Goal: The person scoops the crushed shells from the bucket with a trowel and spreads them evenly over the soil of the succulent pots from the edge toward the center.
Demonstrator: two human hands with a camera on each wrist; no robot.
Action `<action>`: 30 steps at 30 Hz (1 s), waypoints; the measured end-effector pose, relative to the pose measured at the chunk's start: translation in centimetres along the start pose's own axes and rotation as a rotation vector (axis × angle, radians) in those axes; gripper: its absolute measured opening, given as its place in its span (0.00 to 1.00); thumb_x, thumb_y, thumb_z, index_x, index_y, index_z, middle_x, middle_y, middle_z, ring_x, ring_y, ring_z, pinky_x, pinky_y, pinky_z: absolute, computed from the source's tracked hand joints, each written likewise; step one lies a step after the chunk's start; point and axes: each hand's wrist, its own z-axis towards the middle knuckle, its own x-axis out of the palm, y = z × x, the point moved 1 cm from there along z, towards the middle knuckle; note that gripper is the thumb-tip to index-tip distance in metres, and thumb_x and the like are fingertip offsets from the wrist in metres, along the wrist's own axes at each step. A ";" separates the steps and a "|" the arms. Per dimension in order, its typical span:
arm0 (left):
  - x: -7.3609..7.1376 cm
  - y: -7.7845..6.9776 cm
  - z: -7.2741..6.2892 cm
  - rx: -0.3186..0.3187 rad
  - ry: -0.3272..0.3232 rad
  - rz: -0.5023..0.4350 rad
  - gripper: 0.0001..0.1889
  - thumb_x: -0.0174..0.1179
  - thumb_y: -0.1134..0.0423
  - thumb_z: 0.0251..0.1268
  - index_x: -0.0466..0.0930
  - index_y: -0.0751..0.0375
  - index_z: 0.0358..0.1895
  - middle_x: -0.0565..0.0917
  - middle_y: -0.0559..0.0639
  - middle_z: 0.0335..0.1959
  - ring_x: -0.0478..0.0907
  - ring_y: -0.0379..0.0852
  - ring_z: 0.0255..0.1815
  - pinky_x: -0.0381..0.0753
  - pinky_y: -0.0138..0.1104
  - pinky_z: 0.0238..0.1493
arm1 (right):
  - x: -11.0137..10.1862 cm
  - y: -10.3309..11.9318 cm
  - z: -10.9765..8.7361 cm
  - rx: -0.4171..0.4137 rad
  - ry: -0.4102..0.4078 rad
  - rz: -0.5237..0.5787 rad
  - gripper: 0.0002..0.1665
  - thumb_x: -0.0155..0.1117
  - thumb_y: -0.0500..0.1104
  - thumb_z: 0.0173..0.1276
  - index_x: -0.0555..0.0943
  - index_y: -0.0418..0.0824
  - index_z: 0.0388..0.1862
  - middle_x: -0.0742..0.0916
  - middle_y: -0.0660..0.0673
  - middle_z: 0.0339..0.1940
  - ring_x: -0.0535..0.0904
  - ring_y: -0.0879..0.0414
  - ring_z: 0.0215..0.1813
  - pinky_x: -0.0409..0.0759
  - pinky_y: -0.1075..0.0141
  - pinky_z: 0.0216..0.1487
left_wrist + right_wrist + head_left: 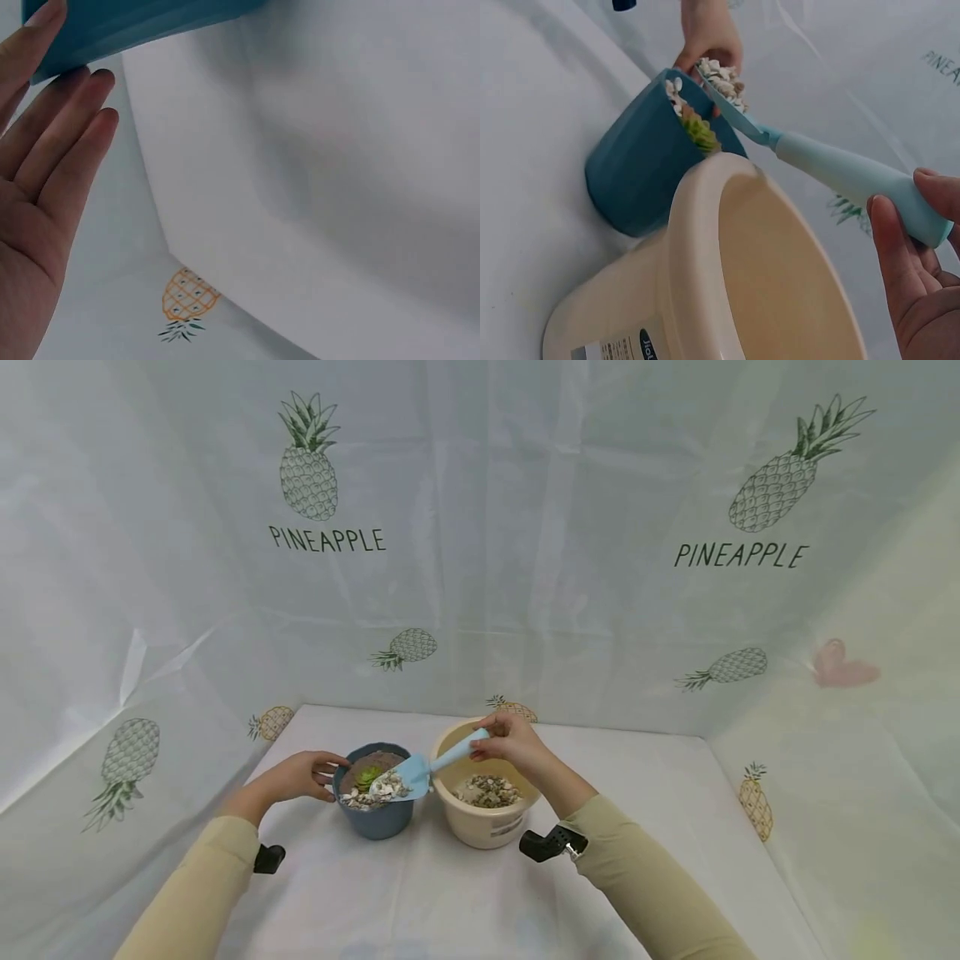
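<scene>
My right hand (512,745) grips the handle end of a light-blue trowel (840,169). Its scoop, loaded with pale stone chips (724,82), hangs over the blue flowerpot (378,821). Inside that pot are brown soil, a green succulent (367,777) and some white chips along the near side. My left hand (302,776) is at the pot's left, fingers extended and touching its rim and side; the left wrist view shows the fingers (79,161) against the blue wall. Below my right hand stands a cream tub (480,837) with more stone chips (489,792) in its bottom.
Both containers stand side by side on a white-covered table (637,860), close together. Behind and at the sides hangs a pale pineapple-print sheet (525,568). A black wrist camera (553,843) is strapped to the right forearm, another (270,858) to the left.
</scene>
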 end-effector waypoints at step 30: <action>1.3 1.1 -1.0 0.027 -0.109 0.059 0.36 0.77 0.63 0.47 0.74 0.72 0.61 0.76 0.70 0.58 0.74 0.68 0.58 0.80 0.47 0.51 | 1.8 -0.3 0.4 -0.003 -0.045 0.021 0.17 0.63 0.28 0.67 0.74 0.26 0.54 0.82 0.31 0.46 0.86 0.50 0.37 0.81 0.50 0.51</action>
